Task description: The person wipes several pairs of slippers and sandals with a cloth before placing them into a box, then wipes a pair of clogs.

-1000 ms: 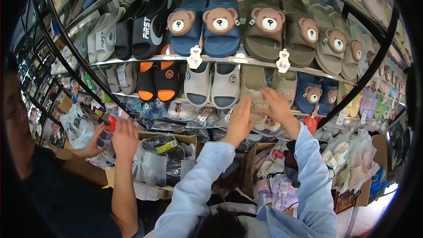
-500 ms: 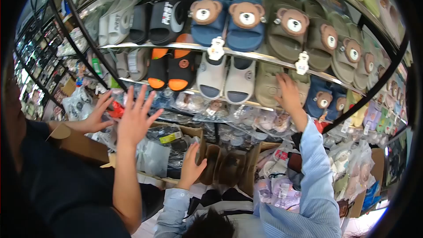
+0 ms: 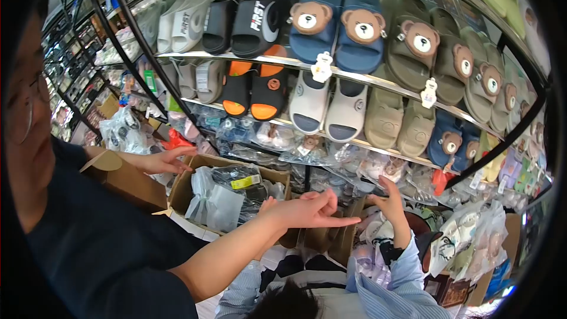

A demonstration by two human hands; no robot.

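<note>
My right hand (image 3: pixel 392 205), in a blue striped sleeve, is raised below the lower shelf with thumb and fingers apart, holding nothing. It is nearest to the plastic-wrapped footwear. My left hand (image 3: pixel 269 203) is mostly hidden behind another person's forearm; only a bit of its fingers shows, beside an open cardboard box (image 3: pixel 177 192) of wrapped goods. Above my right hand, a pair of olive slides (image 3: pixel 384 119) stands on the lower shelf, between grey-white slides (image 3: pixel 345 109) and blue bear slides (image 3: pixel 444 140).
At the left stands a person in a dark T-shirt (image 3: pixel 106 230); one hand (image 3: pixel 307 210) points across in front of me, the other (image 3: pixel 162 161) is over the boxes. Metal-edged shelves (image 3: pixel 354 74) with bear slides rise ahead. Bagged slippers (image 3: pixel 472 236) hang at the right.
My right hand has left the olive slides and come down. The other person's raised hand has swung down and right, now pointing and covering most of my left hand. The view has shifted left.
</note>
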